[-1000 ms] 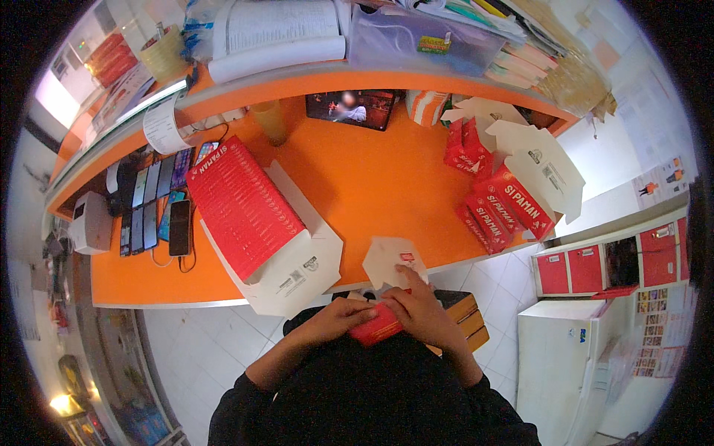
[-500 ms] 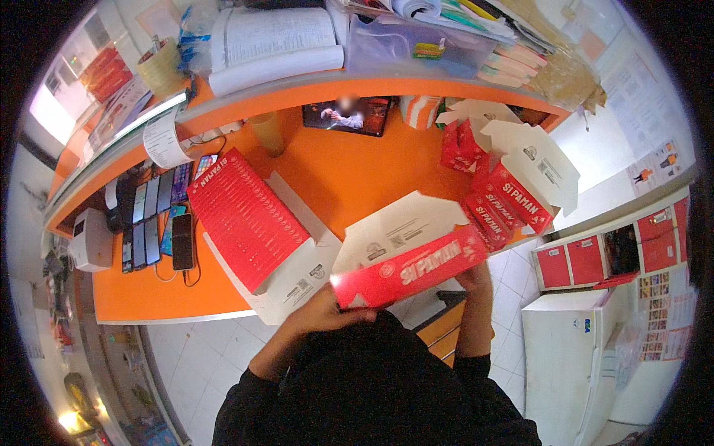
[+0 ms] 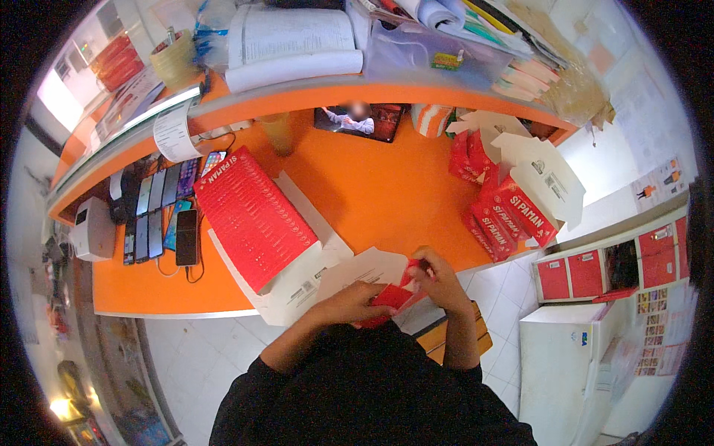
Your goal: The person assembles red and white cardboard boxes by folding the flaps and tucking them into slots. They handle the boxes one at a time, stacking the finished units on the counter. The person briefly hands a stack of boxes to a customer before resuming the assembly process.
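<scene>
Whereas half a second ago the red-and-white carton (image 3: 383, 286) was held up wide above the orange table (image 3: 372, 193), it now sits low at its near edge, left hand (image 3: 355, 305) and right hand (image 3: 439, 281) both pinching its flaps, folding apparently under way.

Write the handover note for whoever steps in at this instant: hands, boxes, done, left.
Left hand and right hand: both grip one red and white carton, part folded, at the near edge of the orange counter.
Flat carton stack: on the counter, to the left.
Done: folded boxes piled at the right.
Left: finish the carton in hand; the flat stack is unfolded.
</scene>
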Available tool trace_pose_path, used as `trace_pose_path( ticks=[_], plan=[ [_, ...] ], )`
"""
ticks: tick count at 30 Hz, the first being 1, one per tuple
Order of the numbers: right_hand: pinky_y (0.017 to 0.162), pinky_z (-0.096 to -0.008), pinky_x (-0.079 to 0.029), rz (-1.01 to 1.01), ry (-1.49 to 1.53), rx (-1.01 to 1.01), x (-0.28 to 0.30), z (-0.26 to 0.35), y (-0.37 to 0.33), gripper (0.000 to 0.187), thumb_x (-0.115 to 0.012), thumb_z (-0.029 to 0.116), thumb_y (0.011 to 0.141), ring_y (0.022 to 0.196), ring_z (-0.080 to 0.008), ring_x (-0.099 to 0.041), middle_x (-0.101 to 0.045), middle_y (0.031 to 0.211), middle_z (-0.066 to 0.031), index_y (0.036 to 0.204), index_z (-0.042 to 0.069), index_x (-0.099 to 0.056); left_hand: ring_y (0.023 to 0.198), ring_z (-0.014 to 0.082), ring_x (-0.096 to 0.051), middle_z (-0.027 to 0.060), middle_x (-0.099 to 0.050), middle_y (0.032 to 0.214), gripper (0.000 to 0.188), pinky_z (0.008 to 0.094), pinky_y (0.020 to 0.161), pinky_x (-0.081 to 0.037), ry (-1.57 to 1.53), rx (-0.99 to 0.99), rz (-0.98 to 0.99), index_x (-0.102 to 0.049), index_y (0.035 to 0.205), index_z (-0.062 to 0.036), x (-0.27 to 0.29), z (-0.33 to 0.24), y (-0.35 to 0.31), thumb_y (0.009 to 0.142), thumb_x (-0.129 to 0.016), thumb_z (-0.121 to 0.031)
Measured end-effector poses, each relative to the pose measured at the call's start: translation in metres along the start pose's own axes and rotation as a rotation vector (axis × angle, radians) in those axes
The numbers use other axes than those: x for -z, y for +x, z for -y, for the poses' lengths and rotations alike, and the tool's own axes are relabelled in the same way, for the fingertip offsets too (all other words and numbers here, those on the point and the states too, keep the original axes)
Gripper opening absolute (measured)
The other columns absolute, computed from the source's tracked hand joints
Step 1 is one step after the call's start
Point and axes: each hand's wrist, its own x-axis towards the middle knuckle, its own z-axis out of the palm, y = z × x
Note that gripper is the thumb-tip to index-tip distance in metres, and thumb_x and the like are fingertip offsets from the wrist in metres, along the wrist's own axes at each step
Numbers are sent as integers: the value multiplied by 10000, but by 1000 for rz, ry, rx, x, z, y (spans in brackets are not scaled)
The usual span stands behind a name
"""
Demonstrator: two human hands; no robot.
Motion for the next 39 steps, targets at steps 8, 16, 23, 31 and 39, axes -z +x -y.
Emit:
trace_pose_path(
  ticks=[8,16,23,31,39],
  plan=[
    [841,-376,-403,-6,-127,446,14,-12,0,265,-695,280,806,891,-236,-540,-568,904,-62,914,55,-608,779,123,-608,49,-641,874,349,274,631,-522,-414,186,-152,-658,1012,-11,-1,27,3,895,-628,-338],
    [820,-401,-383,-464,-726,315,-19,-10,14,212,-738,188,723,880,-291,-500,-549,891,-88,857,66,-628,742,103,-594,41,-667,921,268,260,647,-505,-595,186,-176,-671,1055,-20,6,14,9,889,-644,-229],
    [850,-383,-402,8,-601,466,-10,-2,10,124,-692,149,788,941,-271,-523,-562,918,-88,848,66,-621,813,93,-581,31,-666,917,245,239,732,-475,-515,100,-159,-661,1096,-27,7,30,18,913,-609,-182],
    [928,-386,-392,-514,-751,743,-28,24,-4,316,-752,185,724,1067,-302,-503,-538,1087,-89,1015,126,-645,889,115,-593,40,-637,1003,289,256,765,-485,-638,64,-290,-608,1120,-28,8,7,26,957,-542,-258],
    [1018,-476,-366,-170,-964,661,-25,36,-7,549,-764,149,678,1183,-353,-425,-491,1190,-114,1188,188,-565,981,154,-617,68,-614,1106,246,307,822,-536,-1283,-183,-544,-527,1180,-66,14,-24,36,985,-468,-203]
  ],
)
